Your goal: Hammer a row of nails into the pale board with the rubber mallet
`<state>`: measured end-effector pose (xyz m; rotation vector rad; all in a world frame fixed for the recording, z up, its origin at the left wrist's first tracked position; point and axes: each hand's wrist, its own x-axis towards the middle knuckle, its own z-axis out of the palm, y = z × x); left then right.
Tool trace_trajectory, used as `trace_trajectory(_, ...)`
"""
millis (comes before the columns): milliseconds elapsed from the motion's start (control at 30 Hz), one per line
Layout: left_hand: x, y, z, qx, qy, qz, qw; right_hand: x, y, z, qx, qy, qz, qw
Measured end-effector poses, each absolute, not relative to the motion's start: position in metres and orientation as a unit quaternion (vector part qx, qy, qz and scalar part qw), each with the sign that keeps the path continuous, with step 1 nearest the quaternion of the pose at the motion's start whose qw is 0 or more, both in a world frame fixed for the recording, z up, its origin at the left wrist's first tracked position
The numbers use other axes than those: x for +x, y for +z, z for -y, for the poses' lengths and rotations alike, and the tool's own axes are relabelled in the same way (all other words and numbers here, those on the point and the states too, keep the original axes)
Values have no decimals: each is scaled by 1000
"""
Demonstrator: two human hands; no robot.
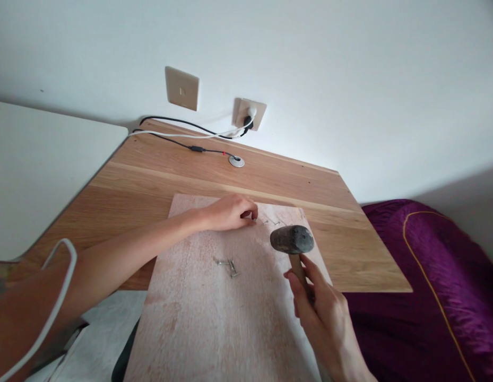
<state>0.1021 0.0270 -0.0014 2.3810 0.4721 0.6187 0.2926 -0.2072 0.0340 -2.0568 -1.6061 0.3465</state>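
Note:
My right hand [323,307] is wrapped round the wooden handle of a rubber mallet [292,240], its dark head raised over the right side of a pale wooden board [198,318]. Near the board's far edge, my left hand [232,212] is closed in a pinch at the surface. A tiny metallic bit shows at its fingertips, apparently a nail, mostly hidden by the fingers. Just right of those fingers, a couple of thin nails [275,222] show on the board. Several loose nails [231,267] lie in a small heap nearer to me.
Under the board is a wooden desk [365,254]; the board overhangs its front edge. Black and white cables [178,136] run to a wall socket [259,114], past a cable grommet [236,161]. A white panel [51,175] stands left, purple fabric [393,329] right. A white cord [65,286] crosses my left arm.

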Motion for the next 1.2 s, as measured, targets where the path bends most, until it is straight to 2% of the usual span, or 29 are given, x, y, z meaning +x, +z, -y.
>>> trace_trajectory(133,100,2,-25,901,238,-190,310,297,25,208,-738,136,620,231)
trace_trajectory(300,81,23,-11,926,238,-167,241,295,19,206,-729,122,628,244)
trace_trajectory(433,63,43,20,954,182,-111,213,291,14,208,-739,115,606,271)
trace_trajectory(633,54,47,61,987,107,-72,98,299,7,208,-717,102,640,257)
trace_trajectory(1200,66,44,67,989,98,-62,91,299,12,207,-718,113,636,260)
